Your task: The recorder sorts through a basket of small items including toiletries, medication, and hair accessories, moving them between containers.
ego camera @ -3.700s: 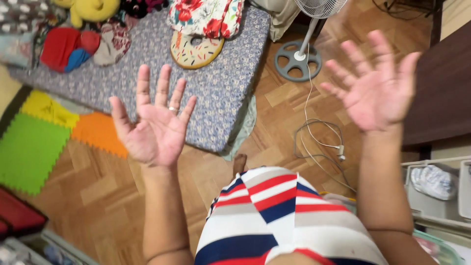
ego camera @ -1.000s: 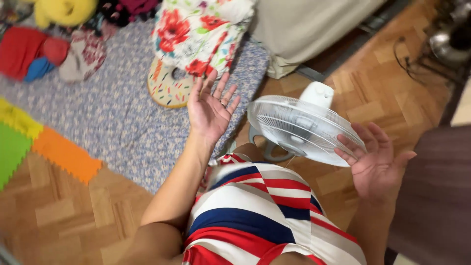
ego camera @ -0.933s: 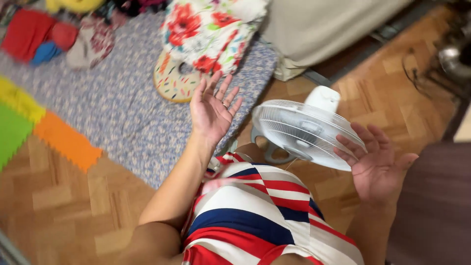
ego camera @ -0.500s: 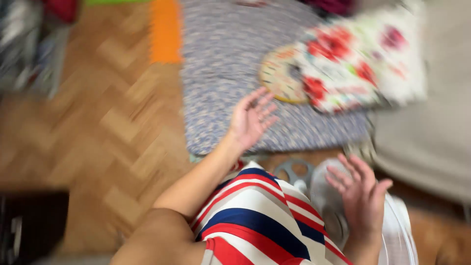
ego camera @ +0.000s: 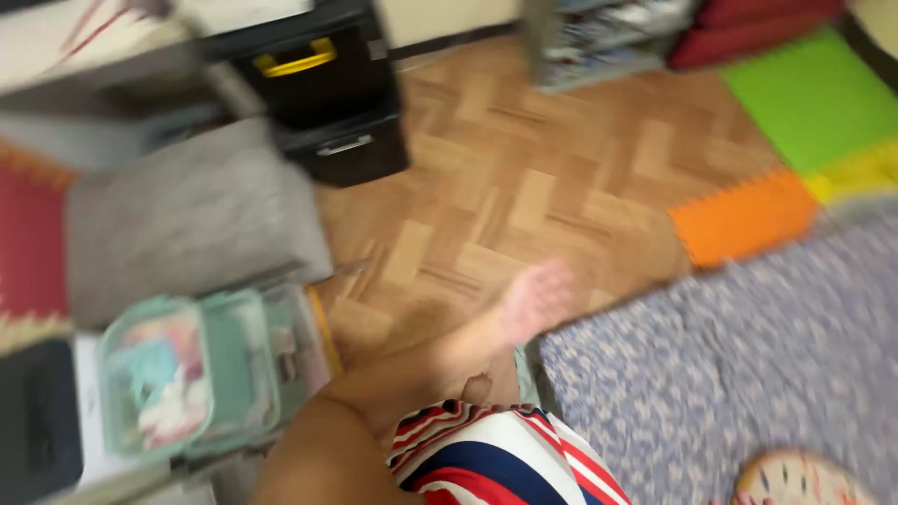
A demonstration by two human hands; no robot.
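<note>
- Striped red, white and blue garment point(ego camera: 496, 458) nearest, at the bottom edge.
- Left hand point(ego camera: 535, 297) stretched forward, blurred, fingers loose, grasping nothing (right hand out of view).
- Blue-grey flowered mat point(ego camera: 730, 374) just right of that hand, edge nearly touching.
- Herringbone wooden floor point(ego camera: 524, 168) beyond.
- Black drawer cabinet point(ego camera: 323, 89) far left.

At the lower left of the frame lies a clear box point(ego camera: 187, 374) with a pale green lid, rounded at the corners, with blurred colourful things inside. At the upper left stands a black case point(ego camera: 323, 89) with a yellow handle. No labels, signs or screens show.
</note>
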